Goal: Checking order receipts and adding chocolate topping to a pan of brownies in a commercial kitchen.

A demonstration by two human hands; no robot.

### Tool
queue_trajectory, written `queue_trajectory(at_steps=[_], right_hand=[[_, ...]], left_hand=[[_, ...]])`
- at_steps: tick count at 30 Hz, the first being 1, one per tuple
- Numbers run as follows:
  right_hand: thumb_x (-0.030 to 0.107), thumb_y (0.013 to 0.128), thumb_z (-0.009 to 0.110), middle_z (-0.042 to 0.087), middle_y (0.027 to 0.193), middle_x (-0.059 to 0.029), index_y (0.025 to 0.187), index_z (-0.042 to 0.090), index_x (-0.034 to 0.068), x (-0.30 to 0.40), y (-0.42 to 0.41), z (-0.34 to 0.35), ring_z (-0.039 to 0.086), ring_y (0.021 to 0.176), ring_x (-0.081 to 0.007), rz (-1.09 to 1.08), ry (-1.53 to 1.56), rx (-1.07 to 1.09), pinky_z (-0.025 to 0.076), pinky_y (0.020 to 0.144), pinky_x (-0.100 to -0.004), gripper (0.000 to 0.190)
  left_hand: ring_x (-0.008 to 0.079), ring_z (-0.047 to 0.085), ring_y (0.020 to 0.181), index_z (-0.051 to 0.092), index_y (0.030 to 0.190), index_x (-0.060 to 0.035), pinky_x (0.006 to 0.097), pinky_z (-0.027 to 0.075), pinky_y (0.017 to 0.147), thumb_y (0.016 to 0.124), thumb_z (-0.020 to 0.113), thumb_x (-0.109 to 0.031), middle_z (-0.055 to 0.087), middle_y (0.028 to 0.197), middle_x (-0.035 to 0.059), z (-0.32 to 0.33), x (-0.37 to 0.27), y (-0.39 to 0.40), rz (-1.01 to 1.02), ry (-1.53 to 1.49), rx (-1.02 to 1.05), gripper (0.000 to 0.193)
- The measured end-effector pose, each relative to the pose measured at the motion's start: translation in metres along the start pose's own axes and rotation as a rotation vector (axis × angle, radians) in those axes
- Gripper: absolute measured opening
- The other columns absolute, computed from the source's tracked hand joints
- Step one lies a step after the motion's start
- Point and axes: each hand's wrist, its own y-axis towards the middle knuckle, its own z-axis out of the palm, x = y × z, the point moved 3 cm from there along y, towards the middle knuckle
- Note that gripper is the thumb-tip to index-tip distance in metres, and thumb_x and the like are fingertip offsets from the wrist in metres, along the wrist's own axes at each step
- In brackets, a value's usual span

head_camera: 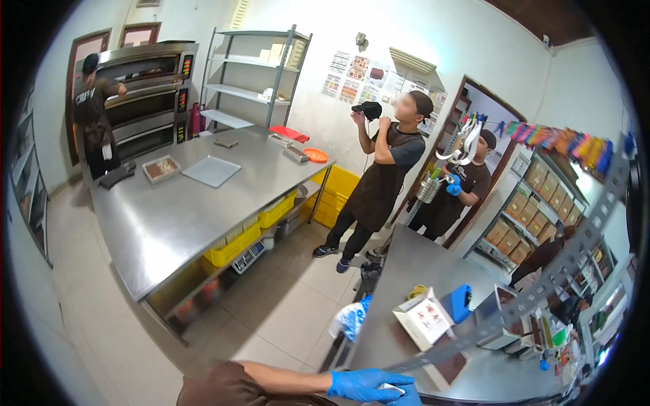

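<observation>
At the lower edge of the view, my left hand in a blue glove closes over a small white item. My right hand, also blue-gloved, sits against it, mostly cut off by the frame; its grip is hidden. Just beyond them runs a steel worktable. On it are an open white carton with a printed panel, a blue box and a yellow roll. A tray of brown cake or similar filling lies nearest my hands.
A slanted perforated metal post crosses in front of the worktable. Another steel table carries a grey tray and a filled tray. Co-workers stand by the deck oven, the wall and the doorway. A plastic bag hangs at the worktable's side.
</observation>
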Motion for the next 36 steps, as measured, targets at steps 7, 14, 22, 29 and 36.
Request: queue_trajectory(at_steps=[7, 14, 22, 29, 36], right_hand=[[0.009, 0.077, 0.07, 0.064, 0.09, -0.003, 0.099, 0.063, 0.001, 0.134, 0.164, 0.14, 0.059, 0.085, -0.013, -0.016, 0.195, -0.122, 0.048, 0.078, -0.0285, 0.025], [0.009, 0.083, 0.062, 0.063, 0.091, -0.0078, 0.097, 0.063, -0.002, 0.183, 0.369, 0.1, 0.061, 0.081, -0.0142, 0.005, 0.123, -0.021, 0.05, 0.073, -0.0265, 0.018], [0.03, 0.082, 0.066, 0.062, 0.106, -0.0111, 0.117, 0.056, -0.002, 0.306, 0.633, -0.201, 0.059, 0.098, -0.0199, -0.491, -0.56, -0.653, 0.046, 0.088, -0.0335, 0.049], [0.04, 0.069, 0.073, 0.054, 0.121, -0.0264, 0.128, 0.047, -0.004, 0.317, 0.766, -0.427, 0.054, 0.115, -0.0315, -0.123, -0.717, -1.422, 0.04, 0.098, -0.0371, 0.078], [0.024, 0.076, 0.068, 0.065, 0.103, -0.0136, 0.113, 0.059, -0.005, 0.278, 0.787, -0.594, 0.063, 0.091, -0.0219, -0.301, -0.594, -1.377, 0.05, 0.081, -0.0343, 0.048]], left_hand=[[0.0121, 0.054, 0.102, 0.05, 0.128, -0.0026, 0.0265, 0.043, 0.092, 0.096, 0.05, -0.029, 0.06, 0.114, 0.0057, -0.163, 0.034, -0.102, -0.101, -0.348, -0.317, 0.042], [0.0138, 0.061, 0.09, 0.055, 0.12, 0.0033, 0.0257, 0.049, 0.08, 0.096, 0.048, -0.026, 0.064, 0.1, 0.0103, -0.343, 0.038, -0.147, 0.009, -0.445, -0.853, 0.038], [0.0218, 0.061, 0.091, 0.064, 0.103, 0.0012, 0.035, 0.048, 0.082, 0.092, 0.046, -0.022, 0.067, 0.097, 0.012, -0.498, 0.287, -0.257, -0.599, 0.527, -0.994, 0.031], [0.0172, 0.059, 0.079, 0.064, 0.094, -0.0032, 0.0333, 0.048, 0.071, 0.09, 0.048, -0.019, 0.064, 0.085, 0.0079, -0.647, 0.417, -0.195, -0.715, 0.791, -0.795, 0.023], [0.0139, 0.055, 0.077, 0.062, 0.091, -0.0057, 0.0316, 0.048, 0.068, 0.091, 0.051, -0.02, 0.061, 0.084, 0.0053, -0.751, 0.459, -0.046, -0.686, 0.472, -0.754, 0.019]])
